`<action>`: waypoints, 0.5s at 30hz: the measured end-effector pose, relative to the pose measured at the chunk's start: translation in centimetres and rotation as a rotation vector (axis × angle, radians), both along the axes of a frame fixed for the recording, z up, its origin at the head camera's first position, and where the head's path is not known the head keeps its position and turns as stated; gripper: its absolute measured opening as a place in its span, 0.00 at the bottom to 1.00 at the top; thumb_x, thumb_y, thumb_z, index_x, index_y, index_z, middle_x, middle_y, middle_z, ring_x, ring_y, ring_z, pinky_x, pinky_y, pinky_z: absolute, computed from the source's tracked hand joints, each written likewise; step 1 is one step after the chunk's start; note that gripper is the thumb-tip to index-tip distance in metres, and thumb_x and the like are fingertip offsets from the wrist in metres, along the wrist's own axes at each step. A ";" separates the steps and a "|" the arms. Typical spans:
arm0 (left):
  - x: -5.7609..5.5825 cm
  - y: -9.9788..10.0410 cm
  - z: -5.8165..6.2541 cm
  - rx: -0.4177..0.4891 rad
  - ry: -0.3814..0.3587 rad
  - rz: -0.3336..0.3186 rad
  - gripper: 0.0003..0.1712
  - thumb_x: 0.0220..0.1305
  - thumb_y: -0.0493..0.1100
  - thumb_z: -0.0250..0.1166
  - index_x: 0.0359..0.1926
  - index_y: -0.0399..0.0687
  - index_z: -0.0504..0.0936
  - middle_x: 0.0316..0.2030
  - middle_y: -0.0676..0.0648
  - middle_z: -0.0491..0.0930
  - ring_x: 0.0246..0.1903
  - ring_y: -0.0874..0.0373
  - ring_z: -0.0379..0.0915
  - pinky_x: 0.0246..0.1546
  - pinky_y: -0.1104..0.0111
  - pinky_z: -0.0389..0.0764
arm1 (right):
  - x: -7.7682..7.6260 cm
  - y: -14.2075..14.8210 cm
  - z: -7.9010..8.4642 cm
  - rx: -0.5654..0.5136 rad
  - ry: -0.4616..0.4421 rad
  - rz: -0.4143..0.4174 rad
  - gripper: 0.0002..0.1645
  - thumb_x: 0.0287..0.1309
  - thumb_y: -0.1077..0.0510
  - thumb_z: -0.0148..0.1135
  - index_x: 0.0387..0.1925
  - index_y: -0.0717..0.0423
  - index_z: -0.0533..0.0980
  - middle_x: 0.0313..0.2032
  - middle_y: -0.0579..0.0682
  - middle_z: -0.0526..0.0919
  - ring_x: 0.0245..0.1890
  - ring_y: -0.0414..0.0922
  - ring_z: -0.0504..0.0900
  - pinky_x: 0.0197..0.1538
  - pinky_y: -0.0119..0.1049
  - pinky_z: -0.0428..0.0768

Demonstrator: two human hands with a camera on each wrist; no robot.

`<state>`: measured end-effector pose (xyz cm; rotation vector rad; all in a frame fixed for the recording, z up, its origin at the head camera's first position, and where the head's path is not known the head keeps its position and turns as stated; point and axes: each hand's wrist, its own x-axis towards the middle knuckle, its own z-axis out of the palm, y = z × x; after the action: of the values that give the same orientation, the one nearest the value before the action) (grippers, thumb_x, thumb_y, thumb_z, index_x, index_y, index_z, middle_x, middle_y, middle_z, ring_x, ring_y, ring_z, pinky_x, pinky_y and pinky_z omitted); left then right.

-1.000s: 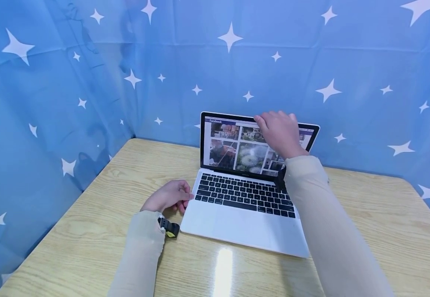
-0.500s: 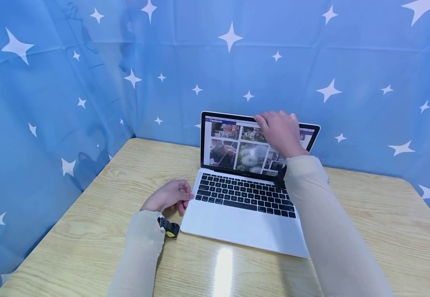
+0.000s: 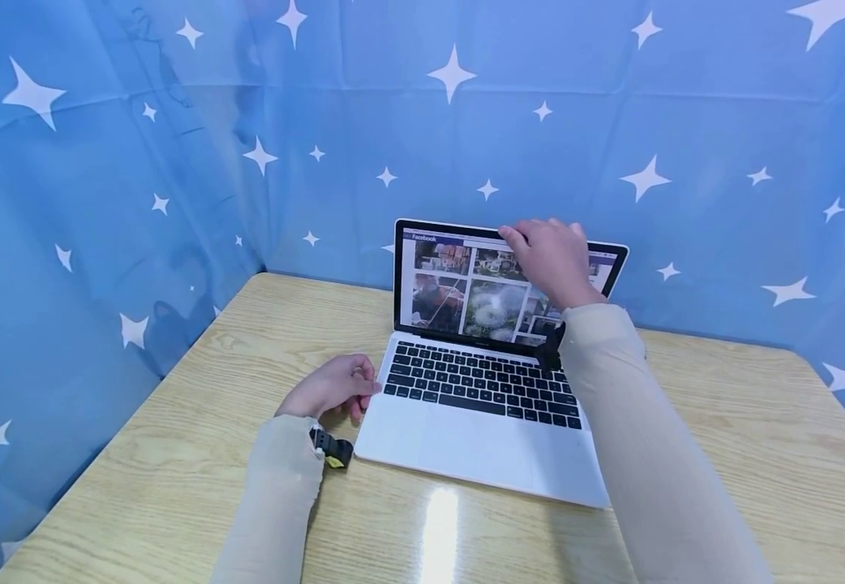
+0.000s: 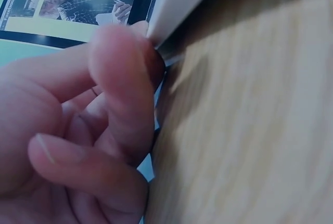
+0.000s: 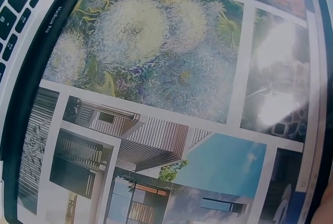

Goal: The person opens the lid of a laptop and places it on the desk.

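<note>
A silver laptop [image 3: 459, 442] lies unfolded on the wooden table, its lit screen [image 3: 459, 280] tilted back and showing a page of photos. My right hand [image 3: 552, 258] grips the screen's top edge right of the middle, thumb on the front bezel and the other fingers over the edge. At the base's left side my left hand [image 3: 335, 385] pinches the edge beside the keyboard [image 3: 473, 377]. The left wrist view shows curled fingers [image 4: 119, 94] close to the laptop's corner. Photos on the display [image 5: 156, 68] fill the right wrist view, where my right hand is mostly out of frame.
A blue curtain [image 3: 393, 122] with white stars hangs behind and left of the table [image 3: 174, 454]. Black wrist straps [image 3: 332, 446] sit at both sleeves. A bright light reflection lies on the tabletop in front of the laptop.
</note>
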<state>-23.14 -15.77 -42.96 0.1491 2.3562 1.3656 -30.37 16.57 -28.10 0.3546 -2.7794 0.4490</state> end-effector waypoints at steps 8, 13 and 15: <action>0.2 0.1 -0.1 -0.005 -0.001 -0.001 0.08 0.82 0.39 0.65 0.42 0.44 0.76 0.26 0.45 0.82 0.19 0.57 0.78 0.23 0.70 0.69 | -0.3 0.2 -0.2 -0.029 0.024 0.008 0.30 0.90 0.44 0.48 0.67 0.62 0.82 0.58 0.64 0.88 0.45 0.59 0.76 0.55 0.57 0.62; 0.3 0.0 -0.2 -0.015 -0.008 0.008 0.08 0.82 0.40 0.65 0.42 0.44 0.76 0.26 0.45 0.82 0.19 0.57 0.79 0.23 0.70 0.69 | -0.6 0.1 -0.4 -0.035 0.036 0.021 0.30 0.90 0.44 0.48 0.66 0.62 0.83 0.57 0.64 0.89 0.46 0.59 0.77 0.55 0.57 0.62; 0.3 0.0 -0.2 -0.023 -0.008 0.001 0.08 0.82 0.40 0.65 0.42 0.44 0.76 0.26 0.45 0.82 0.19 0.57 0.79 0.23 0.70 0.68 | -0.7 0.2 -0.5 -0.032 0.038 0.020 0.30 0.90 0.44 0.48 0.66 0.62 0.83 0.56 0.64 0.89 0.46 0.59 0.77 0.55 0.57 0.63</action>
<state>-22.83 -15.76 -43.16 0.1358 2.3647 1.3367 -31.04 16.75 -28.60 0.3802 -2.7308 0.4865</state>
